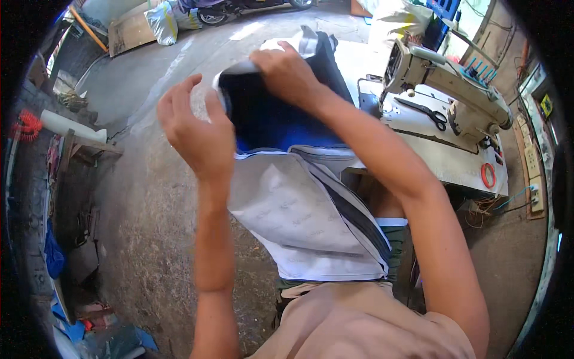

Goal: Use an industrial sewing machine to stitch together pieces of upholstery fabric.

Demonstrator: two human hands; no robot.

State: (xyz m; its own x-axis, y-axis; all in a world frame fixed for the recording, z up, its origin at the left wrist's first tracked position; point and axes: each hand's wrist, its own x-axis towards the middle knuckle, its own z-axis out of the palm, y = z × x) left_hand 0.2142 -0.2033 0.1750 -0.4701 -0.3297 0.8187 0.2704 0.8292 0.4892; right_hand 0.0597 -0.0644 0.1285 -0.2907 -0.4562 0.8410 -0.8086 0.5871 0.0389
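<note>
A large fabric bag (287, 206), pale grey outside with dark strips along its seams, hangs over my lap and the table edge. Its mouth gapes away from me, showing a black and deep blue inside. My right hand (288, 73) is closed over the far rim of the bag, fingertips partly hidden. Beside the rim's left corner, my left hand (200, 128) is raised with fingers spread and holds nothing. Its thumb is close to the rim; whether they touch I cannot tell.
At right, a sewing machine (445, 81) stands on a white table (442, 167), with black scissors (426, 112) and a red ring-shaped item (488, 175) on it. White sacks (161, 24) and a motorcycle (239, 9) are at the back. A wooden stand (89, 143) is at left.
</note>
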